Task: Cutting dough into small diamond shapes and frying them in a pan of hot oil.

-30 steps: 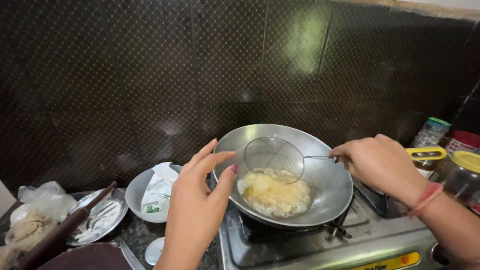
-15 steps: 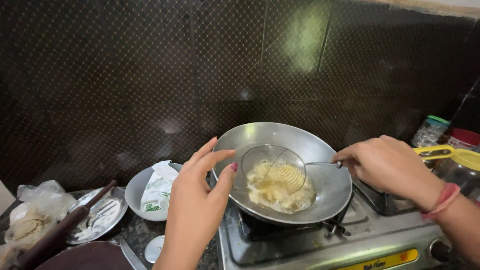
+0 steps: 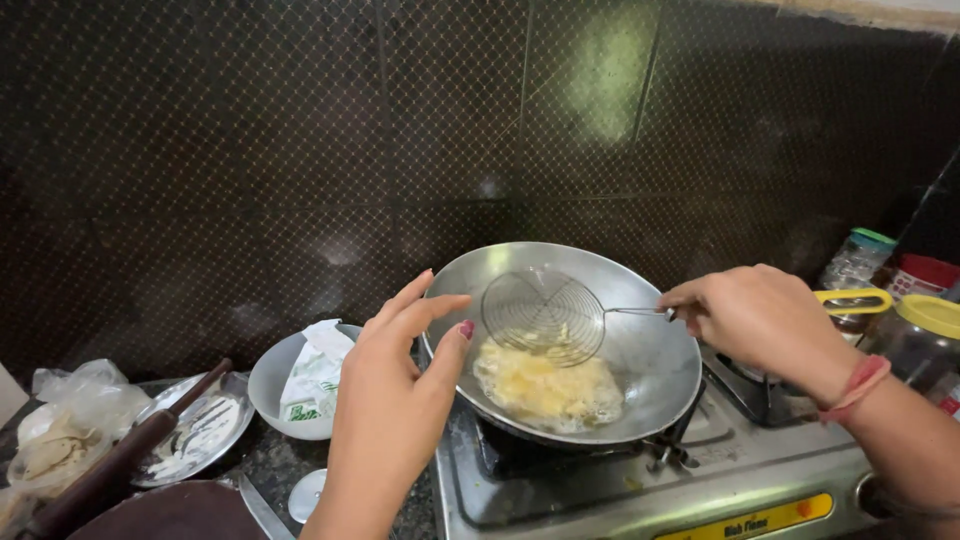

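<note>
A steel wok (image 3: 640, 300) sits on a gas stove (image 3: 640, 490), with pale yellow food (image 3: 545, 385) bubbling in oil. My right hand (image 3: 765, 320) grips the wire handle of a round mesh skimmer (image 3: 543, 315), held tilted just above the food. My left hand (image 3: 395, 390) hovers open beside the wok's left rim, fingers spread, holding nothing.
Left of the stove stands a white bowl (image 3: 275, 380) with a crumpled packet (image 3: 315, 370). Further left are a floury steel plate (image 3: 195, 435), a wooden rolling pin (image 3: 115, 470) and a plastic bag (image 3: 65, 420). Jars (image 3: 925, 330) stand at the right. Dark tiled wall behind.
The skimmer dipped into the oil over the food half a second ago and is now lifted and tilted above it. My left hand stayed by the rim.
</note>
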